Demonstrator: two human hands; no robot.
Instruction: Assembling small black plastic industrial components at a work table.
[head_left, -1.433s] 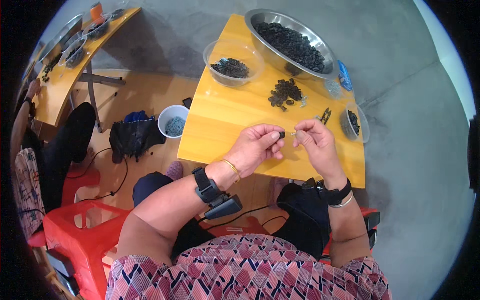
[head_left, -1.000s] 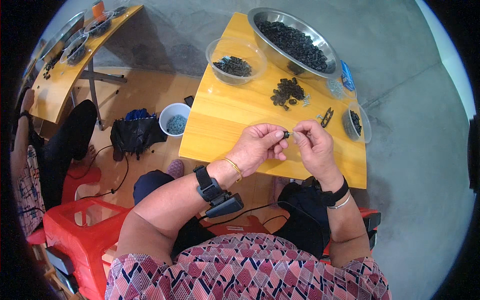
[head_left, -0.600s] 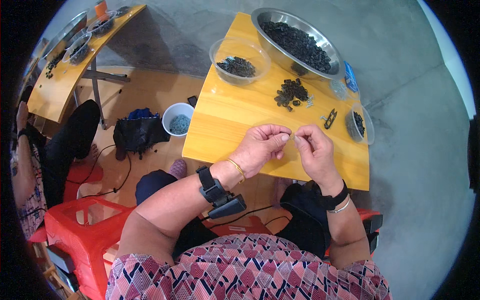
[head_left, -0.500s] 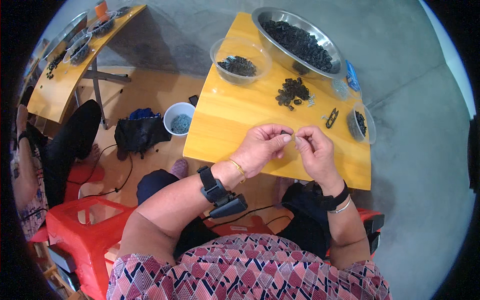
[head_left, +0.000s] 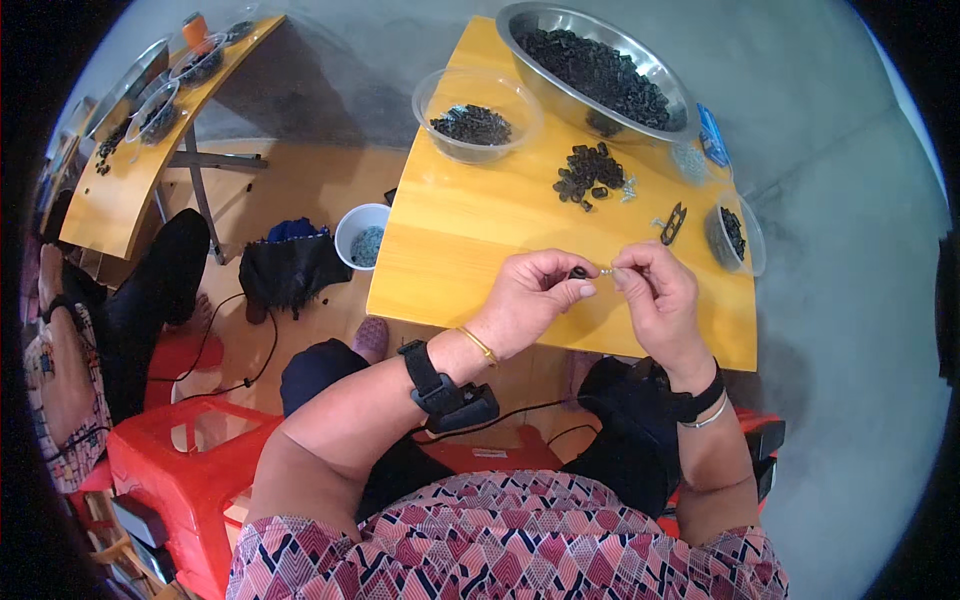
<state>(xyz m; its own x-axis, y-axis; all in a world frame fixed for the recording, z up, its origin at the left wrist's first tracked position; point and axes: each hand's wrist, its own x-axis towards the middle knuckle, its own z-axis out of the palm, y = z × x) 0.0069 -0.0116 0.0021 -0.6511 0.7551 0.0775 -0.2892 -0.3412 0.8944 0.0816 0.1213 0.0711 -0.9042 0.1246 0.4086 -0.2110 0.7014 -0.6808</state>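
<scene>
At the centre of the frame, two bare hands meet above the near edge of a yellow wooden table (head_left: 440, 260). The left hand (head_left: 532, 300) has thumb and forefinger pinched together on a small black cylinder (head_left: 578, 272), apparently plastic. The right hand (head_left: 662, 300) pinches a tiny silvery metal piece (head_left: 605, 271), screw-like in shape, between thumb and forefinger. The metal piece lies just right of the cylinder and almost level with it, its long axis running roughly sideways across the gap between the two sets of fingertips. Whether the two parts touch is too small to tell, and which way the cylinder's own axis points is unclear.

Above the hands, a loose heap of black parts (head_left: 588, 177), short, rounded and matt, sits beside a few bright metal bits (head_left: 628, 188). Right of these lie slim black snips (head_left: 674, 223). At the top of the frame, a smooth steel basin (head_left: 672, 90) is piled with more black pieces. A clear plastic bowl (head_left: 525, 98) stands to its left, and a smaller clear tub (head_left: 755, 255) at the table's right edge; both hold dark parts.
</scene>
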